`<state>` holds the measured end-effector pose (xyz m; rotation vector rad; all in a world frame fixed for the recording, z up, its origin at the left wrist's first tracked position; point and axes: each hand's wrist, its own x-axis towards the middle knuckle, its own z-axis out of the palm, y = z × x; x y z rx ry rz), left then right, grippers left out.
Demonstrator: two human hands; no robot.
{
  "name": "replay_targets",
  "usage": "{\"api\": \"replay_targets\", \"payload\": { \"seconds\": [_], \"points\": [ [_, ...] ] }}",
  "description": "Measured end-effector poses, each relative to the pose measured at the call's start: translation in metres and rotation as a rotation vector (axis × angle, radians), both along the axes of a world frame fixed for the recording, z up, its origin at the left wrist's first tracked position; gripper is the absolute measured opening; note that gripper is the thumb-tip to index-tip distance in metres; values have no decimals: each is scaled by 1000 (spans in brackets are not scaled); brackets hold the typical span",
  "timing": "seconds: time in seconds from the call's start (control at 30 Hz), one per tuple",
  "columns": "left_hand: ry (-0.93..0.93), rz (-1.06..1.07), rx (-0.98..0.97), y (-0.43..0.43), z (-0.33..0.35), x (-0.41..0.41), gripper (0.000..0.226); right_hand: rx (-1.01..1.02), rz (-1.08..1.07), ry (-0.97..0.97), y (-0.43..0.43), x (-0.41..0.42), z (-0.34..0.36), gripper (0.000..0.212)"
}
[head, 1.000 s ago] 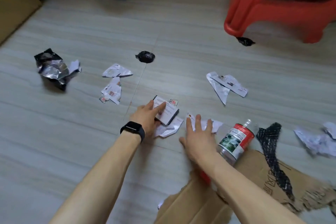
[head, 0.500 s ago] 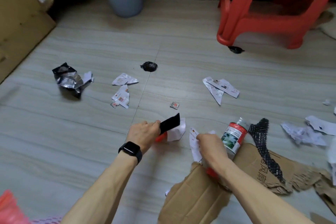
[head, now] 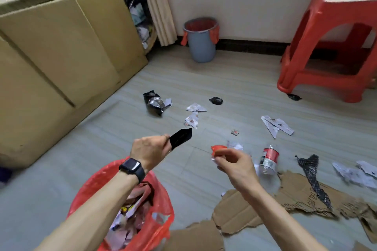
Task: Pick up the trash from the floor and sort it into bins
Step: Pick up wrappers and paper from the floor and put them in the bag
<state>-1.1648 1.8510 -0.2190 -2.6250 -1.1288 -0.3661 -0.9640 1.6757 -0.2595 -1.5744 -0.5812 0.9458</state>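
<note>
Left hand [head: 149, 152] pinches one flat black card [head: 181, 138] by its near end, so the card's long axis runs up and to the right, away from the fingertips. Straight below that forearm, on the person's side, one red bag [head: 95, 181] stands open with paper and wrappers inside. By my reading the left hand is the nearer of the two to it and need only draw back and down to drop its piece. Ahead on the floor [head: 244, 87] lie one crumpled foil wrapper [head: 155, 103] and two white scraps [head: 192, 120] close together. Well beyond them, one grey bin [head: 201, 49] with a red liner stands against the wall. One black lump [head: 216, 100] sits just right of the scraps. The right hand [head: 234, 161] curls around a red scrap [head: 218, 147] with some white paper, held up beside the bag, not over it. Further right come one can [head: 269, 159] at the edge of the torn cardboard [head: 285, 206], one folded paper [head: 276, 125], a second black lump [head: 294, 97] at the foot of the red stool [head: 326, 26], and one black mesh strip [head: 312, 177] on the cardboard.
</note>
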Motion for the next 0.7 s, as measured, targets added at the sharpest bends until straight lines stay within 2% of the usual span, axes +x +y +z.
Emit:
{"api": "replay_targets", "payload": {
  "seconds": [0.17, 0.27, 0.33, 0.43, 0.47, 0.57, 0.6, 0.7],
  "points": [
    [-71, 64, 90, -24, 24, -115, 29, 42, 189, -4, 11, -103, 36, 22],
    [-26, 78, 138, -40, 11, -174, 33, 12, 298, -27, 21, -151, 39, 18],
    [40, 126, 65, -52, -1, -203, 37, -7, 367, 58, 26, -176, 44, 15],
    [143, 264, -265, -69, -24, -223, 42, -89, 501, 160, 30, -194, 50, 23],
    [147, 306, -367, -73, -31, -223, 46, -119, 499, 106, 31, -192, 46, 25],
    [24, 362, -461, -79, -42, -222, 62, -209, 412, -337, 32, -185, 25, 27],
    [4, 376, -517, -79, -43, -217, 62, -233, 407, -431, 28, -182, 19, 29],
    [-3, 414, -761, -76, -65, -195, 61, -303, 511, -542, 15, -175, -2, 56]
  ]
}}
